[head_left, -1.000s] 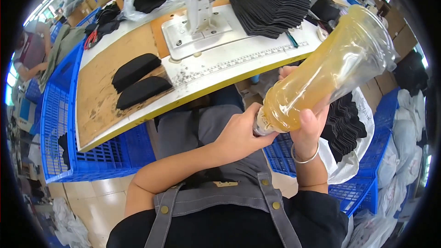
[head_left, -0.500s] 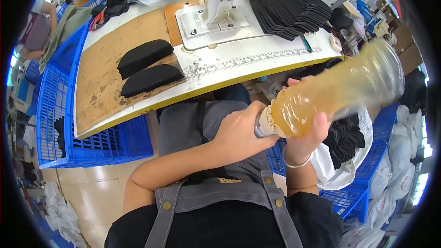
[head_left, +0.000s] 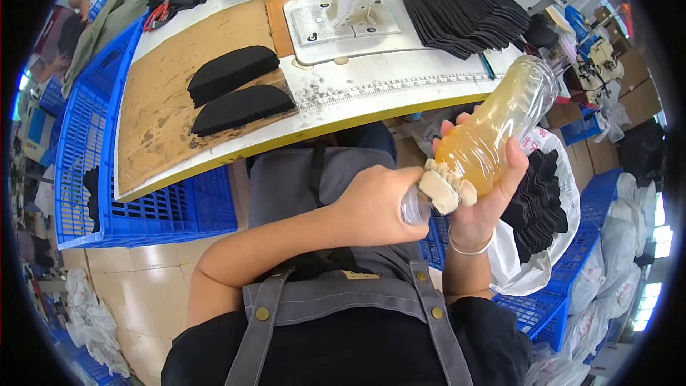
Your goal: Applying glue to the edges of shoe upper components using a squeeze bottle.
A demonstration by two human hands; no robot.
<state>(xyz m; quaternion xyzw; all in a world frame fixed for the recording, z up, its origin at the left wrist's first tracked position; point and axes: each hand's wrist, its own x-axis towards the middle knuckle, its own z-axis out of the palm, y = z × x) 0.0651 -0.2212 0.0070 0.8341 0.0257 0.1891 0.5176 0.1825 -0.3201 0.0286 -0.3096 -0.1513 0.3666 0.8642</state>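
A clear bottle point(head_left: 493, 136) of yellowish liquid lies tilted above my lap, its base up to the right. My right hand point(head_left: 493, 186) is wrapped round its body from below. At the lower-left end my left hand point(head_left: 379, 204) is closed on a clear cap point(head_left: 413, 210); whether the cap is loose cannot be seen. A cream ruffled band point(head_left: 441, 189) circles the bottle's neck between both hands. Two black half-round pads point(head_left: 243, 109) lie on the brown board point(head_left: 157, 93) of the table ahead, apart from my hands.
A white sewing machine point(head_left: 354, 0) stands on the table point(head_left: 343, 89), beside a stack of black pieces point(head_left: 461, 3). Blue crates point(head_left: 164, 214) flank me, and a white sack point(head_left: 564, 243) of black pieces sits at right. A person point(head_left: 61, 36) is at far left.
The bottle's base has swung up and toward the left, so the bottle stands steeper. Both hands keep their grip. The whole view has shifted slightly.
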